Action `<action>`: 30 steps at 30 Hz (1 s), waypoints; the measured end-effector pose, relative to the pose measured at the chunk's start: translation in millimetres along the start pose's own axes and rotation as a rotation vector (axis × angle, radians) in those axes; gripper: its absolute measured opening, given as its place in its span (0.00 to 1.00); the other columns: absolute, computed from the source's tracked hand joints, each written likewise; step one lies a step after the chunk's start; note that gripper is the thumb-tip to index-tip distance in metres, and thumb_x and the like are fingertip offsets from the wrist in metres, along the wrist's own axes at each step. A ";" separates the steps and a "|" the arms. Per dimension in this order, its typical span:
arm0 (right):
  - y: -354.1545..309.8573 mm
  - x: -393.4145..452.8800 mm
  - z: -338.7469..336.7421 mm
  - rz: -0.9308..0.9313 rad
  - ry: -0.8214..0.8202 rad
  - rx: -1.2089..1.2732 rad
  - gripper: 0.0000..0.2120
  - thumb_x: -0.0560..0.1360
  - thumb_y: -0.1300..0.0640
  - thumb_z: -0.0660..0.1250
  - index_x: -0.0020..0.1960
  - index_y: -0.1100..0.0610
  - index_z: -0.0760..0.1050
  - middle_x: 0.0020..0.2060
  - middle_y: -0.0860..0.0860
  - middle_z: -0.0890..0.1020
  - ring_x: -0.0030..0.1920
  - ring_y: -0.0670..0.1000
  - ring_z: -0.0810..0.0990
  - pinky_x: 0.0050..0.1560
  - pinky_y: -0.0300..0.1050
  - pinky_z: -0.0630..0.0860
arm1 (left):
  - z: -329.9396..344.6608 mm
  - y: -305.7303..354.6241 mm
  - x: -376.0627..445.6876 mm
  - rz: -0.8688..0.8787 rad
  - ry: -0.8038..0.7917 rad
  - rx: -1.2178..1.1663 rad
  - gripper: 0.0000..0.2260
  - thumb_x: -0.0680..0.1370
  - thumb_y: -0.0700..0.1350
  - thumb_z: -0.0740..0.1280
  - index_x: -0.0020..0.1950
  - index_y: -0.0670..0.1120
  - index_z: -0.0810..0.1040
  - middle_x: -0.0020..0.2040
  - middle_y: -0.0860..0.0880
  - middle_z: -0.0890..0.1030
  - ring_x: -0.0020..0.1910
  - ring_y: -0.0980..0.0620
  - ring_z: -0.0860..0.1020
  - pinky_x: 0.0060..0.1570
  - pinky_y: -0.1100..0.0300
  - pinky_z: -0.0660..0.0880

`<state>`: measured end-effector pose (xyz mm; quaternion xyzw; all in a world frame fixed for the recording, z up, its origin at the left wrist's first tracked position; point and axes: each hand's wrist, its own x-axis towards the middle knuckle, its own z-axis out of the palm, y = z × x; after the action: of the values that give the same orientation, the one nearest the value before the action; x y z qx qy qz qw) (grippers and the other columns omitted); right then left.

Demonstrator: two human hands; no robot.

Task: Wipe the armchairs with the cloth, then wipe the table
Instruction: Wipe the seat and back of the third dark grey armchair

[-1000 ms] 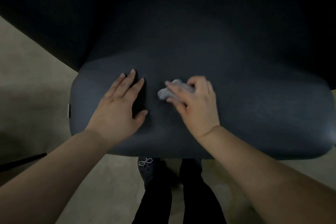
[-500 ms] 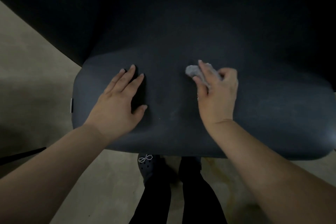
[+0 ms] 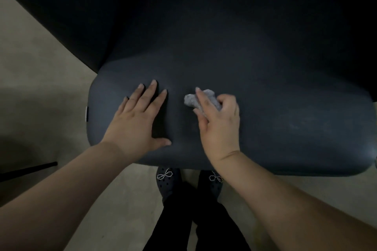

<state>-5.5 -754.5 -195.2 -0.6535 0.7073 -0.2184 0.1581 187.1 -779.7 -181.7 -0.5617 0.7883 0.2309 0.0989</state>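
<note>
One dark armchair (image 3: 265, 108) fills the upper and middle frame, with no readable writing on it (only a small pale tag at its left edge). The left hand (image 3: 134, 122) lies flat, fingers spread, on the seat cushion. Just right of it, the right hand (image 3: 218, 120) grips one crumpled grey cloth (image 3: 195, 99) against the cushion at frame centre. Two dark clogs (image 3: 167, 181) with bow trims stand below.

The scene was dim and underexposed — the upper part of the dark armchair (image 3: 204, 26) sank into near-black with no detail. The pale floor (image 3: 30, 57) carried soft, broad shadows. Wide-angle distortion bowed the edges, and the right hand (image 3: 220, 124) showed slight motion blur — especially its knuckles.
</note>
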 end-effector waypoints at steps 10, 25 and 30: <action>26.4 -1.8 -15.3 0.241 0.119 0.006 0.24 0.75 0.60 0.67 0.70 0.51 0.70 0.52 0.64 0.71 0.51 0.63 0.72 0.56 0.56 0.73 | 1.3 2.5 -3.1 -0.020 0.027 -0.050 0.52 0.65 0.64 0.73 0.78 0.57 0.43 0.78 0.56 0.39 0.76 0.53 0.39 0.71 0.53 0.42; -41.9 -54.0 43.6 0.373 0.164 0.104 0.17 0.77 0.48 0.61 0.65 0.48 0.74 0.51 0.38 0.69 0.51 0.31 0.66 0.56 0.26 0.63 | 2.2 -15.4 -13.2 0.190 -0.007 0.061 0.50 0.67 0.60 0.73 0.79 0.50 0.46 0.79 0.52 0.42 0.77 0.51 0.41 0.73 0.53 0.47; -20.3 -59.4 35.7 0.149 0.148 -0.047 0.17 0.76 0.44 0.62 0.62 0.49 0.74 0.49 0.43 0.75 0.47 0.41 0.74 0.52 0.47 0.75 | 2.7 -17.3 -16.0 0.219 -0.023 0.075 0.51 0.67 0.60 0.74 0.79 0.49 0.45 0.79 0.52 0.41 0.77 0.51 0.41 0.75 0.51 0.50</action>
<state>35.8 -700.2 -219.0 -0.5846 0.7686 -0.2371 0.1062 208.5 -769.6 -181.8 -0.4655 0.8517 0.2173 0.1032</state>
